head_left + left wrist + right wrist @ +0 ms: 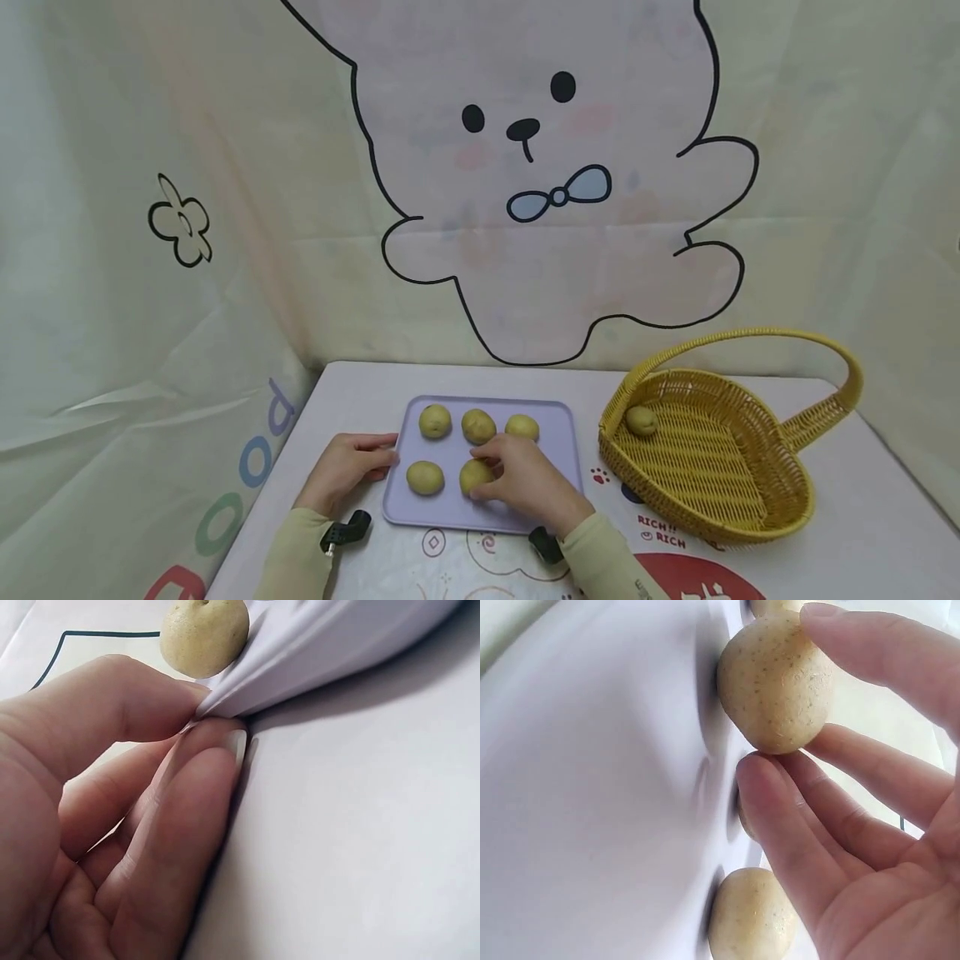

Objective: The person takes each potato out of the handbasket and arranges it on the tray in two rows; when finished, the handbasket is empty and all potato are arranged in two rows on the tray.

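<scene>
A lilac tray (450, 517) lies on the white table with several potatoes spread over it in two rows. My left hand (345, 468) pinches the tray's left rim; in the left wrist view the thumb and fingertips meet at the edge (247, 694). My right hand (531, 482) reaches over the tray and holds the front-row potato (474, 477) between thumb and fingers. Seen from the right wrist, that speckled potato (776, 682) is close over the tray surface. Another front-row potato (425, 477) lies to its left, and a back-row potato (522, 427) is partly hidden behind my right hand.
To the right of the tray stands a yellow woven basket (712, 467) with a tall handle, tilted toward me, holding one potato (641, 421). A printed cloth (540, 250) with a cartoon bear hangs behind the table. Red printed lettering marks the tabletop near the basket.
</scene>
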Demonstrator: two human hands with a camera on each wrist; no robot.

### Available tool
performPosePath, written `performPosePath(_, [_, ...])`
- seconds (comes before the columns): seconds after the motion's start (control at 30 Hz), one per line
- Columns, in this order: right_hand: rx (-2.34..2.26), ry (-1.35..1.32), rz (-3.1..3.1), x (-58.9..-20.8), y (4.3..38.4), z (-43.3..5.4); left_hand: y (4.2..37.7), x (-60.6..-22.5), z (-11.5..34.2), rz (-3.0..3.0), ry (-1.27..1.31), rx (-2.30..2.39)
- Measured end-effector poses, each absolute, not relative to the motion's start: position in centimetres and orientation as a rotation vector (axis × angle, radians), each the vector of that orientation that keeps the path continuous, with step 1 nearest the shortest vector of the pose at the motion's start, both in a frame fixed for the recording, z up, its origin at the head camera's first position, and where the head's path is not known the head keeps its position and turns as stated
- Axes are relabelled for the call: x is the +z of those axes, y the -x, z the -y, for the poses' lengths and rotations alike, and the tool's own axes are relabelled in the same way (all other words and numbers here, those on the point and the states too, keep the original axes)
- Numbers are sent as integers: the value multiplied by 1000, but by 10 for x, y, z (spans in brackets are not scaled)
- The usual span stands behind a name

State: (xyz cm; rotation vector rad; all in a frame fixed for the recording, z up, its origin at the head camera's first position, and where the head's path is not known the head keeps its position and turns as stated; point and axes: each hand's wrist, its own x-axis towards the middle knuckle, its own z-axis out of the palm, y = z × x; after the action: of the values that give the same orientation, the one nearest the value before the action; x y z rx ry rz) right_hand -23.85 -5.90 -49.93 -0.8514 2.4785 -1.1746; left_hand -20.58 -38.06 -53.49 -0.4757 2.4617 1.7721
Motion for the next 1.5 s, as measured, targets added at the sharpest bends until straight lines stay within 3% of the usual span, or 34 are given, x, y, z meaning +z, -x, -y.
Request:
performPosePath(0.4, [-1216,864,-2525,-478,233,28,207,-536,381,-2486,454,1752])
performPosePath(0.63, [-1187,980,-2597,-444,223,-36,204,-533,384,-2553,467,1684])
performPosePath(0.9, [-1082,805,-2707,-405,228,-114,205,-537,388,-2531,458,1690])
performPosePath(1.2, [-1044,575,-2716,-427,276,-184,209,-541,385,-2527,416,1687])
performPosePath(1.5, [-1037,479,-2651,-456,313,-201,208,-538,381,-2505,458,1685])
